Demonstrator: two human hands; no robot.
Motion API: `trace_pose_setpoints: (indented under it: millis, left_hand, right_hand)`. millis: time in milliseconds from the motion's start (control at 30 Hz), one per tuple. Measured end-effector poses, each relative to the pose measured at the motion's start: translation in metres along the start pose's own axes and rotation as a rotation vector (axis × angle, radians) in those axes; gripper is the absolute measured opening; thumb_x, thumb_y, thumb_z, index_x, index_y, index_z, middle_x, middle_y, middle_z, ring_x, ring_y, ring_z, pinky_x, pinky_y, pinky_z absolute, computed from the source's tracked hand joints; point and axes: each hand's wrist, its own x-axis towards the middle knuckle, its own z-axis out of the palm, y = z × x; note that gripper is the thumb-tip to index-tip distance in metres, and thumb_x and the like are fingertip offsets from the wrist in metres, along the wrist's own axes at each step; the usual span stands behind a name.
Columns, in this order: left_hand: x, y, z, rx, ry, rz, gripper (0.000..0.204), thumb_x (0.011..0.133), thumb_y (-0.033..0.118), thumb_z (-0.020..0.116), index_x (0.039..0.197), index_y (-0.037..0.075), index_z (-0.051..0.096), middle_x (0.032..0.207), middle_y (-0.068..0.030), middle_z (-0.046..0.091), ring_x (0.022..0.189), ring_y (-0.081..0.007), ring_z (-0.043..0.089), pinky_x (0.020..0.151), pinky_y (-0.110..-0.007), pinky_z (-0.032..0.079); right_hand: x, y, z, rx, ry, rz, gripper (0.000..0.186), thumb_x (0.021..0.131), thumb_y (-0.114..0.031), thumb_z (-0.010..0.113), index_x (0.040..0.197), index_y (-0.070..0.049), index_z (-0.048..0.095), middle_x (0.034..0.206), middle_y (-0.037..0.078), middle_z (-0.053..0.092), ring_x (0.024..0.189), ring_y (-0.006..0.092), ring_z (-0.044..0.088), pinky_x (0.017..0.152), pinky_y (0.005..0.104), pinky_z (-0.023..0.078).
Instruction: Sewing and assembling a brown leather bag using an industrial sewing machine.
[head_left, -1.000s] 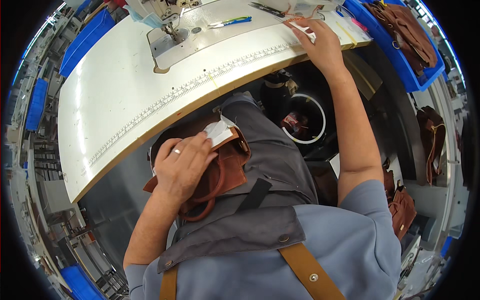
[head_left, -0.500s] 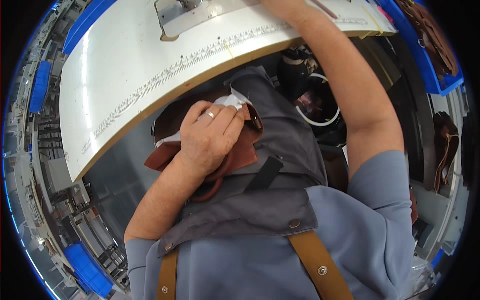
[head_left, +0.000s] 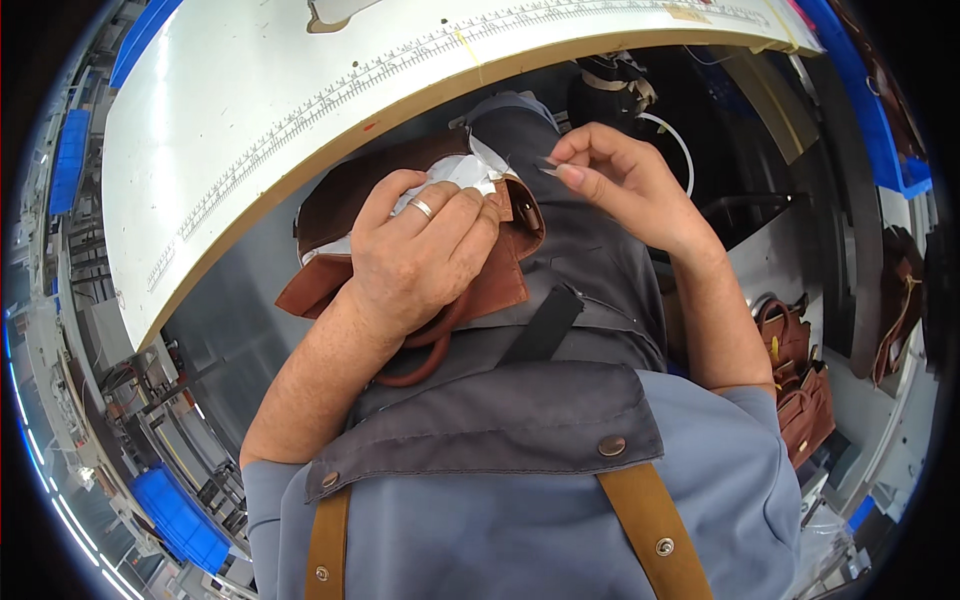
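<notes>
On my lap rests a brown leather handbag (head_left: 505, 285) with rolled handles and white lining or paper (head_left: 455, 170) showing at its opening. My left hand (head_left: 425, 245), a ring on one finger, is closed over the bag's upper edge and the white material. To the right of the bag, a short distance off it, my right hand (head_left: 625, 185) is raised in a pinch. Between its thumb and fingers is a small, thin, pointed piece (head_left: 548, 166), grey and metal-looking; its exact kind is too small to make out.
A white worktable (head_left: 250, 130) with a printed ruler along its curved-looking edge lies just beyond the bag. Brown leather bags (head_left: 800, 390) stand low at the right. Blue bins (head_left: 178, 515) are at both sides. A dark machine part (head_left: 605, 100) sits under the table.
My right hand has come back from the tabletop to beside the bag, now pinching the small pointed piece. My left hand keeps its grip on the bag. The view has shifted slightly.
</notes>
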Motion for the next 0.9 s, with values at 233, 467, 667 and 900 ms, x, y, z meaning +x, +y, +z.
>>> trace_pose_setpoints:
  millis: [233,467,667,900]
  left_hand:
    - [0.002,0.005,0.0,0.02,-0.011,-0.016,0.008,0.08,0.014,0.071,0.086,0.009,0.073,0.082,-0.0005,0.069,0.076,-0.0133,0.067,0.081,-0.034,0.05]
    - [0.001,0.005,0.0,0.02,-0.018,-0.005,0.009,0.08,0.014,0.071,0.087,0.01,0.073,0.083,0.001,0.07,0.077,-0.0119,0.067,0.082,-0.035,0.05]
    - [0.001,0.005,0.002,0.005,-0.004,-0.008,0.01,0.08,0.014,0.071,0.088,0.01,0.074,0.084,0.0017,0.07,0.078,-0.0118,0.067,0.083,-0.035,0.05]
    - [0.002,0.002,-0.002,-0.017,-0.037,-0.031,0.015,0.079,0.014,0.073,0.093,0.01,0.075,0.084,0.001,0.069,0.075,-0.0136,0.066,0.08,-0.034,0.049]
  right_hand:
    - [0.017,0.0,-0.002,-0.135,-0.123,-0.02,0.022,0.095,-0.022,0.072,0.094,0.0,0.07,0.079,0.004,0.069,0.075,0.0079,0.062,0.066,0.0254,0.05]
    - [0.026,0.002,0.004,-0.126,-0.172,-0.029,0.023,0.094,-0.023,0.074,0.091,-0.001,0.069,0.076,0.003,0.069,0.069,0.0074,0.06,0.062,0.0253,0.049]
    - [0.028,0.002,0.001,-0.168,-0.192,-0.033,0.023,0.094,-0.023,0.073,0.089,-0.002,0.068,0.075,0.001,0.067,0.068,0.0056,0.058,0.061,0.0248,0.047]
    - [0.024,0.021,0.005,0.113,-0.021,0.026,0.027,0.09,-0.026,0.078,0.099,-0.004,0.065,0.081,-0.004,0.059,0.075,0.0035,0.052,0.068,0.0223,0.045]
